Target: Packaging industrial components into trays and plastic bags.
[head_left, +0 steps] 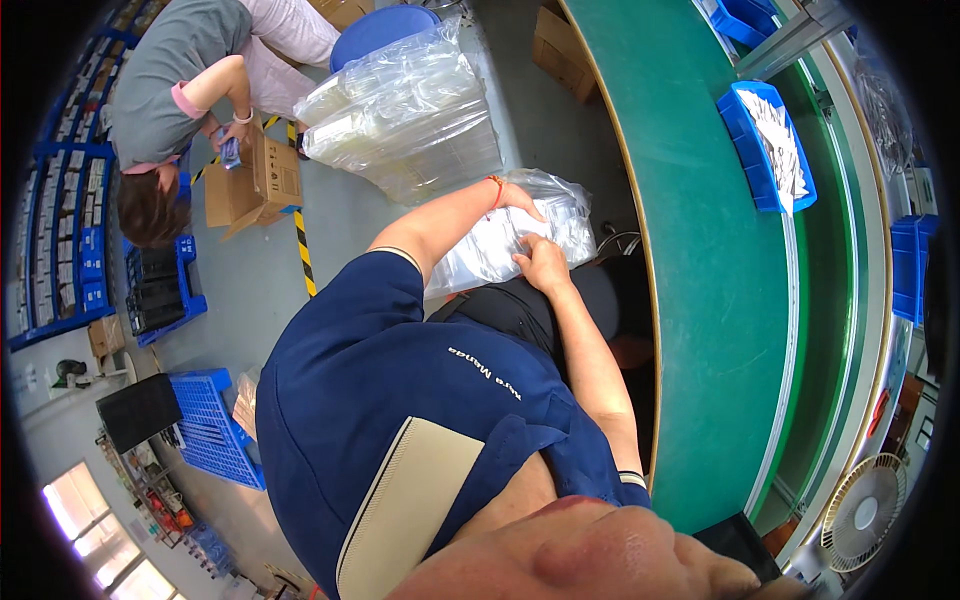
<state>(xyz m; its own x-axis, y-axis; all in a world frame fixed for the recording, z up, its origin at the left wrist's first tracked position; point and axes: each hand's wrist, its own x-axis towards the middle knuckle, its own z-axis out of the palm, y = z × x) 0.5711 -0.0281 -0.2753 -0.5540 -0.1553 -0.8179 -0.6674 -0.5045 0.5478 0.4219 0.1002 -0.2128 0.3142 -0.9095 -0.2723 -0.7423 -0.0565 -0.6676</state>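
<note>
A clear plastic bag (478,246) with whitish contents lies across my lap, its film wrinkled and shiny. My left hand (519,199), with a red band at the wrist, grips the bag's top side, its fingers partly hidden by the film and glare. Closer to my body, my right hand (543,264) has its fingers bent and pressed onto the same bag. The two hands are a short way apart. What exactly is inside the bag cannot be made out.
A plastic-wrapped stack (405,125) stands ahead, beside a blue round stool (382,32). To the right runs a green workbench (690,270) with a blue bin (768,145) of small white packets. At left, a co-worker (185,80) bends over an open cardboard box (270,180).
</note>
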